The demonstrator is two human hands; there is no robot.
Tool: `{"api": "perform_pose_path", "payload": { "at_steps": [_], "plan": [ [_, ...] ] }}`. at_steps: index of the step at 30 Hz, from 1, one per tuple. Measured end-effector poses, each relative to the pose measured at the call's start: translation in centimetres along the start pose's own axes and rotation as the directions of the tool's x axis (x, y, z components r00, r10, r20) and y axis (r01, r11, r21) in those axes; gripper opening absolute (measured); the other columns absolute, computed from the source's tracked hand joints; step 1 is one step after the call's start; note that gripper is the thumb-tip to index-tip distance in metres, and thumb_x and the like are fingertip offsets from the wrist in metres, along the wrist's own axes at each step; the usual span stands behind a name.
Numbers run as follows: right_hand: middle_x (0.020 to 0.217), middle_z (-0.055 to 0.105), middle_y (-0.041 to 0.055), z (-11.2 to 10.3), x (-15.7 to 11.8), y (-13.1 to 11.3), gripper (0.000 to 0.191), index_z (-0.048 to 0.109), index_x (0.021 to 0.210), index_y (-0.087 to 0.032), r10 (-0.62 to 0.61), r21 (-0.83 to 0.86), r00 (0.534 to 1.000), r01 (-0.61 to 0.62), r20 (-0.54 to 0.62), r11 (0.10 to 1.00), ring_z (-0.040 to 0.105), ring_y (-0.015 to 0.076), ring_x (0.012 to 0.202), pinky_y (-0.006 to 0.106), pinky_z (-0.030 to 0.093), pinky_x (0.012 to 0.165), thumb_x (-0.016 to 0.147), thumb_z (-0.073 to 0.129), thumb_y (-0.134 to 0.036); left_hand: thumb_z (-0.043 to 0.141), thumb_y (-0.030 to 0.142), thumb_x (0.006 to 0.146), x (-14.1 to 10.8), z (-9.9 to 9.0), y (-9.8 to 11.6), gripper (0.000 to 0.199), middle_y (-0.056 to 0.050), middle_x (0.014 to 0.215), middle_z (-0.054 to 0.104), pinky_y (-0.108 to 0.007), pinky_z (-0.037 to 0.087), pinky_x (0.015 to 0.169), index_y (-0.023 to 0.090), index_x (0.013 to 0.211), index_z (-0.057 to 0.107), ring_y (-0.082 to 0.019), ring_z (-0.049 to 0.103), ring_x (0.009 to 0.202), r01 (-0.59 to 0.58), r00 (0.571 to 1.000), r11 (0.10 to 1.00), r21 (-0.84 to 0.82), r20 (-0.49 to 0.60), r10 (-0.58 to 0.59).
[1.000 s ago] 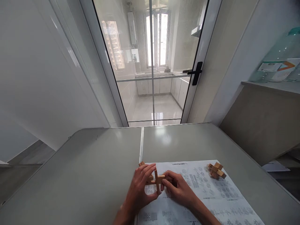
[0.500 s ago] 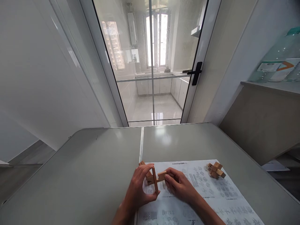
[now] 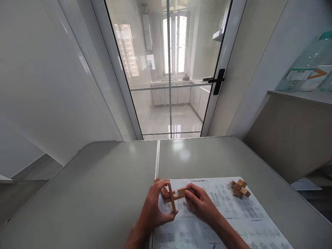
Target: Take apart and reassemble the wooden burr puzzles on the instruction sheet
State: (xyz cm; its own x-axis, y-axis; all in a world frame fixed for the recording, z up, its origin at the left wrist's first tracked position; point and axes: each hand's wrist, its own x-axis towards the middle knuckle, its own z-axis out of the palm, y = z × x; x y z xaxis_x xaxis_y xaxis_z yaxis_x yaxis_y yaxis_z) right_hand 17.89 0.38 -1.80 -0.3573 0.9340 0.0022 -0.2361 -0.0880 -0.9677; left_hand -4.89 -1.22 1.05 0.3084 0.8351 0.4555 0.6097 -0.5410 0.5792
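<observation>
My left hand [image 3: 155,205] pinches an upright wooden puzzle stick [image 3: 171,197] by its two ends, thumb below and fingertips on top. Between the fingers of my right hand [image 3: 199,200] is a notched wooden puzzle piece [image 3: 181,193], lying crosswise with its left end at the upright stick. Whether the two pieces interlock I cannot tell. Behind the left fingers lie more wooden pieces [image 3: 164,194], partly hidden, one with a dark mark. An assembled wooden burr puzzle [image 3: 240,188] rests on the printed sheet [image 3: 220,218] to the right.
The sheet, covered in small puzzle diagrams, lies on a grey-green table [image 3: 103,193] with a pale seam [image 3: 157,159]. Beyond its far edge stands a glass door [image 3: 186,114] with a black handle [image 3: 219,81]. A large clear bottle [image 3: 306,69] sits on a shelf at right.
My right hand and its notched piece have shifted slightly right and up, showing more of the notch beside the upright stick. My left hand stays nearly in place. The camera view shifts slightly.
</observation>
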Motion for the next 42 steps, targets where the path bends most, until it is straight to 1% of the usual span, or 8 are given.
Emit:
{"api": "perform_pose_path", "payload": {
  "at_steps": [7, 11, 15, 18, 22, 26, 30, 42],
  "plan": [
    [0.063, 0.046, -0.0053, 0.3, 0.0, 0.0, 0.038, 0.058, 0.084, -0.02, -0.005, 0.037, 0.999, 0.007, -0.054, 0.999, 0.037, 0.0099, 0.055, 0.024, 0.029, 0.05, 0.095, 0.066, -0.056, 0.088, 0.02, 0.058, 0.0, 0.4, 0.2, 0.088, -0.008, 0.132, 0.064, -0.045, 0.054, 0.108, 0.027, 0.136, 0.048, -0.031, 0.062, 0.127, 0.039, 0.996, 0.998, -0.039, -0.074, -0.042],
    [0.062, 0.047, -0.0052, 0.4, 0.0, -0.4, 0.041, 0.06, 0.084, -0.02, 0.008, 0.044, 0.998, -0.005, -0.07, 0.999, 0.037, 0.0098, 0.054, 0.023, 0.03, 0.05, 0.092, 0.068, -0.059, 0.087, 0.018, 0.058, 0.2, 0.1, 0.4, 0.088, -0.009, 0.132, 0.064, -0.045, 0.053, 0.107, 0.027, 0.136, 0.047, -0.031, 0.062, 0.126, 0.06, 0.997, 0.996, -0.07, -0.05, -0.063],
    [0.061, 0.043, -0.0062, -0.2, 0.2, -0.5, 0.044, 0.06, 0.084, -0.02, 0.024, 0.097, 0.984, -0.007, -0.176, 0.995, 0.037, 0.0098, 0.053, 0.023, 0.033, 0.05, 0.088, 0.07, -0.063, 0.088, 0.019, 0.059, 0.4, -0.5, 0.3, 0.087, -0.008, 0.13, 0.062, -0.042, 0.056, 0.101, 0.028, 0.135, 0.047, -0.027, 0.065, 0.115, 0.109, 0.993, 0.987, -0.117, -0.022, -0.112],
    [0.061, 0.044, -0.006, -0.6, 0.4, -0.5, 0.047, 0.057, 0.081, -0.02, 0.002, 0.063, 0.964, 0.015, -0.266, 0.998, 0.037, 0.0101, 0.052, 0.024, 0.034, 0.049, 0.088, 0.069, -0.064, 0.088, 0.025, 0.063, 0.4, -0.6, -0.4, 0.082, -0.007, 0.127, 0.063, -0.043, 0.056, 0.099, 0.027, 0.135, 0.047, -0.027, 0.066, 0.111, 0.158, 0.982, 0.985, -0.07, -0.092, -0.164],
    [0.064, 0.051, -0.0041, -0.3, 0.3, -0.1, 0.045, 0.06, 0.087, -0.021, -0.063, -0.09, 0.938, 0.034, -0.34, 0.995, 0.044, 0.012, 0.052, 0.025, 0.039, 0.051, 0.093, 0.063, -0.065, 0.087, 0.037, 0.069, 0.2, -0.1, -1.5, 0.079, -0.01, 0.127, 0.064, -0.048, 0.054, 0.099, 0.025, 0.136, 0.046, -0.031, 0.065, 0.113, 0.221, 0.962, 0.971, 0.094, -0.182, -0.202],
    [0.076, 0.066, 0.0017, 0.4, 0.1, 0.2, 0.043, 0.062, 0.094, -0.021, -0.107, -0.224, 0.937, 0.032, -0.332, 0.974, 0.054, 0.0137, 0.052, 0.026, 0.044, 0.052, 0.096, 0.058, -0.064, 0.085, 0.045, 0.073, 0.2, 0.1, -2.1, 0.077, -0.01, 0.123, 0.065, -0.051, 0.052, 0.1, 0.024, 0.136, 0.046, -0.032, 0.065, 0.112, 0.237, 0.959, 0.947, 0.217, -0.211, -0.191],
    [0.084, 0.073, 0.0058, 0.6, 0.0, -0.1, 0.042, 0.062, 0.097, -0.021, -0.121, -0.309, 0.941, 0.019, -0.316, 0.951, 0.058, 0.0149, 0.053, 0.027, 0.046, 0.052, 0.098, 0.055, -0.062, 0.083, 0.049, 0.074, 0.2, 0.2, -2.5, 0.079, -0.01, 0.125, 0.065, -0.051, 0.05, 0.099, 0.024, 0.14, 0.046, -0.033, 0.064, 0.112, 0.235, 0.958, 0.935, 0.267, -0.223, -0.178],
    [0.076, 0.071, 0.0034, 0.6, -0.1, 0.2, 0.037, 0.062, 0.096, -0.021, -0.15, -0.504, 0.965, 0.022, -0.214, 0.863, 0.06, 0.0179, 0.059, 0.028, 0.046, 0.059, 0.101, 0.05, -0.055, 0.082, 0.048, 0.075, 0.0, 0.6, -3.0, 0.072, -0.01, 0.13, 0.063, -0.053, 0.046, 0.105, 0.023, 0.135, 0.051, -0.034, 0.059, 0.12, 0.278, 0.958, 0.921, 0.272, -0.154, -0.244]
  ]
}}
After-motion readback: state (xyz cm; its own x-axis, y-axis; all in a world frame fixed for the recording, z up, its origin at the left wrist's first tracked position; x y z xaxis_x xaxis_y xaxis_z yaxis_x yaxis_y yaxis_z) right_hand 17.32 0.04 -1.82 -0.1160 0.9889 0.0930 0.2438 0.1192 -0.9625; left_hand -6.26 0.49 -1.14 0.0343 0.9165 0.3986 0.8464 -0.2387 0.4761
